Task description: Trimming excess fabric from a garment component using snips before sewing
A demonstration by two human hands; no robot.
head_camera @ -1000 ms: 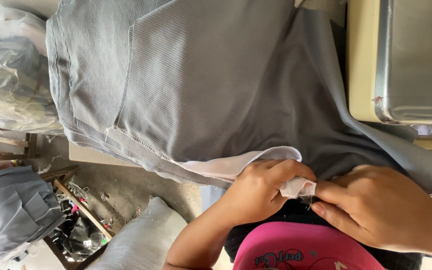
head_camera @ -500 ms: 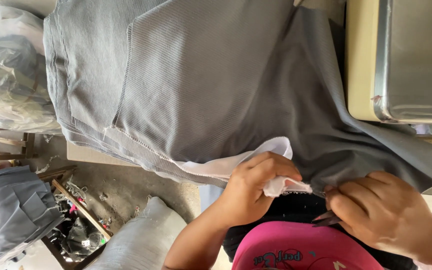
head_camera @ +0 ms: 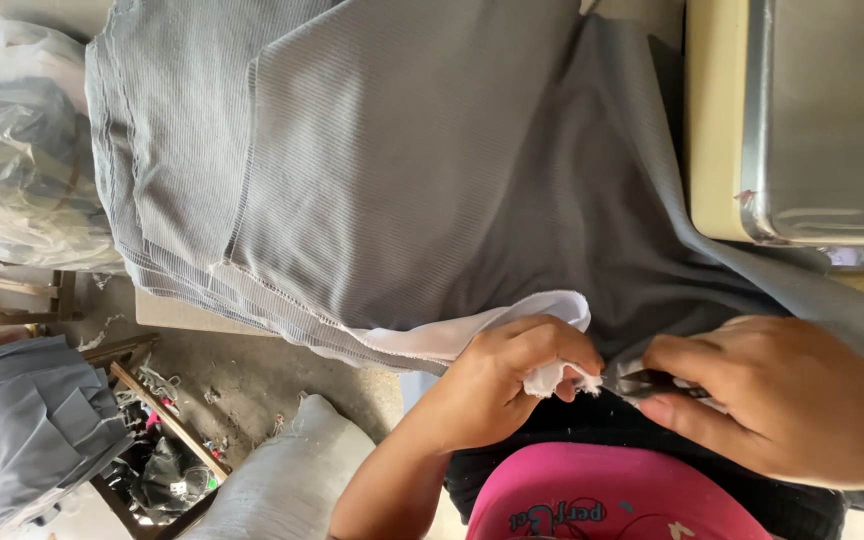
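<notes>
A stack of grey ribbed fabric [head_camera: 402, 180] hangs over the work surface towards me. A strip of white lining [head_camera: 472, 330] shows along its lower edge. My left hand [head_camera: 492, 390] pinches a frayed end of this white cloth between thumb and fingers. My right hand [head_camera: 782, 400] is closed on a small dark cutting tool [head_camera: 647, 382]. The tool's tip points left and sits right at the pinched white end. Both hands are over my lap, above a pink garment [head_camera: 602, 500].
A cream and metal sewing machine [head_camera: 812, 120] stands at the upper right. Clear plastic bags [head_camera: 12, 150] lie at the left. Below them are a folded grey garment pile [head_camera: 22, 430], wooden slats and scraps on the floor, and a grey sack [head_camera: 282, 480].
My right hand has shifted a little right and now shows the dark tool, its tip at the white cloth. My left hand has kept its pinch and barely moved.
</notes>
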